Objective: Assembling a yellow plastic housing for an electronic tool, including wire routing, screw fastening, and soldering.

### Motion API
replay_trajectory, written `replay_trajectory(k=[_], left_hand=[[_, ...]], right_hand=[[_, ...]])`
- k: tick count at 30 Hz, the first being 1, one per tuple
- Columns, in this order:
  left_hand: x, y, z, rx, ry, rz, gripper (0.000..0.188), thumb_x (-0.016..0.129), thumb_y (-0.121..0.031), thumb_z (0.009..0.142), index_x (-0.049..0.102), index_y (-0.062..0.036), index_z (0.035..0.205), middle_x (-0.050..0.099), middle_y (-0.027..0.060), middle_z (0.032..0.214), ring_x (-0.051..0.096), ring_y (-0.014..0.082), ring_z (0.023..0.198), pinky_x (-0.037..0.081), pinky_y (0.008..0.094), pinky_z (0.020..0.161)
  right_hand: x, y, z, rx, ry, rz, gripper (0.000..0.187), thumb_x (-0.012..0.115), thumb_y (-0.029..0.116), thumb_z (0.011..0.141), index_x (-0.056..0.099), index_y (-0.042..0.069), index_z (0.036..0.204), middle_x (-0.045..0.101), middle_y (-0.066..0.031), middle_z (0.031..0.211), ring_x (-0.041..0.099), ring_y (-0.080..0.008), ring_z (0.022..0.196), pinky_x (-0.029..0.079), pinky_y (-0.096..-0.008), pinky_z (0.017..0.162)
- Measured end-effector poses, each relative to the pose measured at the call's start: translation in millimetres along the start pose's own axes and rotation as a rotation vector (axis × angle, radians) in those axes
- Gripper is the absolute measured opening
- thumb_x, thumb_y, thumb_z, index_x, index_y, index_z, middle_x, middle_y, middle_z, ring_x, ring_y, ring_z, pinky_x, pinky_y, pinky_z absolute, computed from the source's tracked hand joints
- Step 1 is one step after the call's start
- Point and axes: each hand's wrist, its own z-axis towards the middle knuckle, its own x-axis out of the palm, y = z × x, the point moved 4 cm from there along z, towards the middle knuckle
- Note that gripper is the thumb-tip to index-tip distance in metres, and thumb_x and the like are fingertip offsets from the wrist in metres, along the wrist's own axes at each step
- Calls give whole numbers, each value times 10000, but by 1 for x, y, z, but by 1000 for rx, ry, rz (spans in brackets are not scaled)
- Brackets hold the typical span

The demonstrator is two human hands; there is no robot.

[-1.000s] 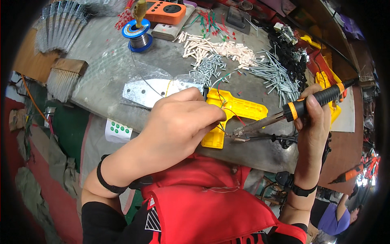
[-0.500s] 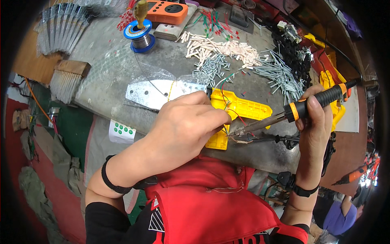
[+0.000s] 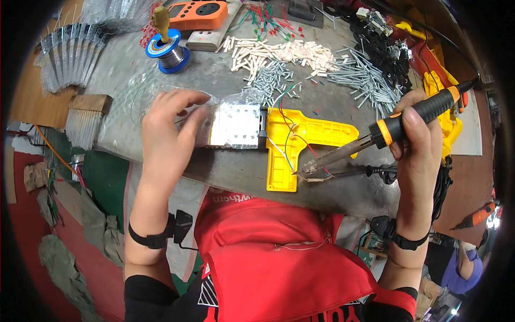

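Observation:
My right hand (image 3: 419, 145) grips a soldering iron (image 3: 441, 105) with a black-and-orange handle. Its tip reaches wire ends beside the lower leg of a yellow T-shaped plastic shell (image 3: 281, 161). Thin white, red, green and blue wires (image 3: 290, 134) run across this shell. My left hand (image 3: 170, 137) is curled over the left part of a plastic-wrapped metal blade (image 3: 234, 126), with thumb and forefinger bent. A thin strand of solder wire (image 3: 133, 102) loops into that hand from the blue spool (image 3: 173, 56); the exact hold is partly hidden. The blade joins the shell at a black collar (image 3: 263, 127).
White sleeves (image 3: 292, 53), short screws (image 3: 268, 83) and long screws (image 3: 362, 80) lie in heaps beyond the shell. An orange meter (image 3: 198, 15) stands at the back. A wide brush (image 3: 88, 121) and wrapped blades (image 3: 70, 56) lie at left. A black cable (image 3: 375, 172) trails at right.
My left hand has moved left from the shell to the wrapped blade, uncovering the wires. The solder strand now bows leftward. My right hand still holds the iron near the same spot.

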Motion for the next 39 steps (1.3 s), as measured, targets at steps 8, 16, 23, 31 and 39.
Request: replay_trajectory(k=[8,16,23,31,39], left_hand=[[32,-80,-13,566,362,-239,299,762,-185,635,666,-59,889,616,82,986,566,308,945,454,413,811],[50,-82,-15,649,502,-209,226,755,-99,613,652,-93,815,603,33,864,576,248,911,447,370,768],[66,-78,-14,563,357,-287,264,748,-46,631,673,-83,881,635,50,833,595,248,862,452,376,746],[59,-71,-4,493,249,-304,222,728,-23,652,664,-43,864,568,68,737,537,275,761,438,356,694],[61,-78,-7,523,343,-328,211,722,-6,655,659,-42,853,551,68,726,527,273,732,444,355,655]], right_hand=[[-41,2,24,-67,-249,125,263,552,286,889,570,39,976,495,15,686,380,-34,498,278,-169,465],[-17,19,101,-190,-175,54,267,627,220,886,578,31,1069,581,-19,772,528,-71,652,445,-221,568],[31,-48,210,-586,4,-94,324,640,109,838,550,32,1140,640,-89,923,619,-191,854,470,-275,812],[12,-33,100,-158,556,-583,322,573,114,829,606,-33,1114,668,-147,955,628,-193,865,477,-298,766],[46,-35,-38,-365,426,-441,252,747,40,686,628,34,909,568,-94,795,558,-219,729,446,-327,646]])
